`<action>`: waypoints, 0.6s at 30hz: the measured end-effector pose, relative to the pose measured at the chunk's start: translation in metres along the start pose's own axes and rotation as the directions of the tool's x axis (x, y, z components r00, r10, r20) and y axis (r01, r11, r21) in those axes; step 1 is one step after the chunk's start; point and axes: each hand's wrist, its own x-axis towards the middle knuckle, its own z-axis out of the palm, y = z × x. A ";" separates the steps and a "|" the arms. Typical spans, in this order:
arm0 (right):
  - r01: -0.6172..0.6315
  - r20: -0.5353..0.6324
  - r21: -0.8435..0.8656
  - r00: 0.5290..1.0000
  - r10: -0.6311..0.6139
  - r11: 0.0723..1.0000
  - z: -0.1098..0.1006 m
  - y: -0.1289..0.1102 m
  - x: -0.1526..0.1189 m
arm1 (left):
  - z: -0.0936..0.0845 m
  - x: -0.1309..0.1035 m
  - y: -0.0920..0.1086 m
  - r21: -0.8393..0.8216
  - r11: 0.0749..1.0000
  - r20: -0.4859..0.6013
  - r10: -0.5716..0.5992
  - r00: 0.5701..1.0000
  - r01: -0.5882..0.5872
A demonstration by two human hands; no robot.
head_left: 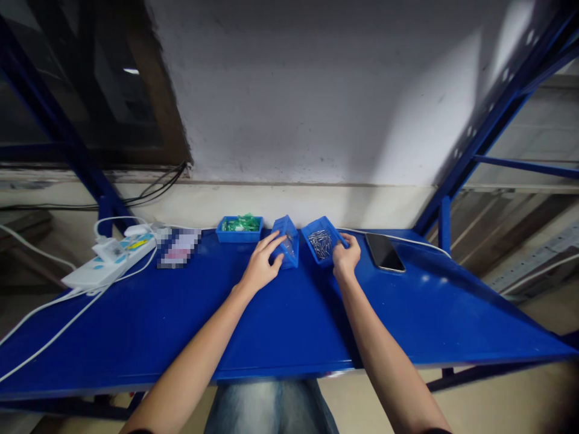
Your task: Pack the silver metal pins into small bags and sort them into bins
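Observation:
My left hand (265, 260) is at a small blue bin (289, 260) near the back of the blue table, its thumb and fingers on the bin's left side. That bin looks tilted, and its contents are hard to make out. Just to the right, my right hand (347, 256) grips the right edge of a second blue bin (320, 224), which holds many thin silvery metal pieces (321, 243). The two bins stand close together with a narrow gap between them. Left of both sits a third blue bin (239, 237) with green items (242, 223) in it.
A dark phone (385, 252) lies right of the bins. On the left are a white power strip (108, 262) with plugs and loose white cables, and a blurred-out flat item (180, 248). The blue table (280, 325) backs onto a wall, between blue metal posts.

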 end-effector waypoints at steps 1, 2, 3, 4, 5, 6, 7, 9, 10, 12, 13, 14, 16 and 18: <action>0.001 -0.028 -0.017 1.000 -0.002 1.000 -0.001 0.000 0.000 | 0.001 -0.001 0.001 0.002 1.000 0.005 0.002 1.000 -0.002; -0.002 -0.055 -0.030 0.999 0.000 1.000 -0.002 -0.001 0.001 | 0.003 -0.001 0.003 0.004 1.000 0.008 0.004 1.000 -0.004; -0.008 -0.075 -0.038 0.997 0.005 0.999 -0.003 -0.001 0.002 | 0.005 -0.002 0.004 0.007 1.000 0.011 0.005 1.000 -0.005; -0.014 -0.084 -0.041 0.996 0.011 0.999 -0.004 -0.001 0.004 | 0.007 -0.003 0.006 0.009 1.000 0.013 0.002 1.000 -0.002; -0.022 -0.087 -0.038 0.996 0.018 0.999 -0.005 -0.001 0.006 | 0.009 -0.003 0.007 0.010 1.000 0.010 -0.009 1.000 0.009; -0.030 -0.087 -0.032 0.996 0.028 0.999 -0.006 -0.001 0.008 | 0.011 -0.004 0.009 0.012 0.999 0.004 -0.030 1.000 0.030; -0.040 -0.085 -0.022 0.996 0.038 0.999 -0.006 -0.001 0.010 | 0.012 -0.005 0.011 0.012 0.998 -0.001 -0.057 0.998 0.057; -0.062 -0.084 0.000 0.995 0.062 0.998 -0.008 -0.001 0.013 | 0.014 -0.007 0.013 0.005 0.993 -0.008 -0.119 0.993 0.119; -0.073 -0.087 0.012 0.994 0.073 0.997 -0.008 -0.001 0.015 | 0.015 -0.007 0.014 0.001 0.989 -0.011 -0.149 0.989 0.149; -0.094 -0.101 0.039 0.990 0.098 0.995 -0.008 0.000 0.016 | 0.016 -0.008 0.014 -0.006 0.981 -0.021 -0.196 0.980 0.196; -0.107 -0.110 0.053 0.987 0.112 0.993 -0.008 0.000 0.016 | 0.016 -0.008 0.014 -0.009 0.977 -0.034 -0.213 0.977 0.212; -0.121 -0.121 0.068 0.984 0.129 0.990 -0.007 0.001 0.017 | 0.017 -0.008 0.012 -0.012 0.974 -0.051 -0.224 0.973 0.224; -0.148 -0.143 0.098 0.977 0.161 0.984 -0.007 0.002 0.017 | 0.017 -0.008 0.010 -0.018 0.973 -0.089 -0.229 0.969 0.229; -0.161 -0.157 0.124 0.971 0.179 0.979 -0.007 0.003 0.018 | 0.018 -0.008 0.009 -0.021 0.977 -0.113 -0.213 0.970 0.212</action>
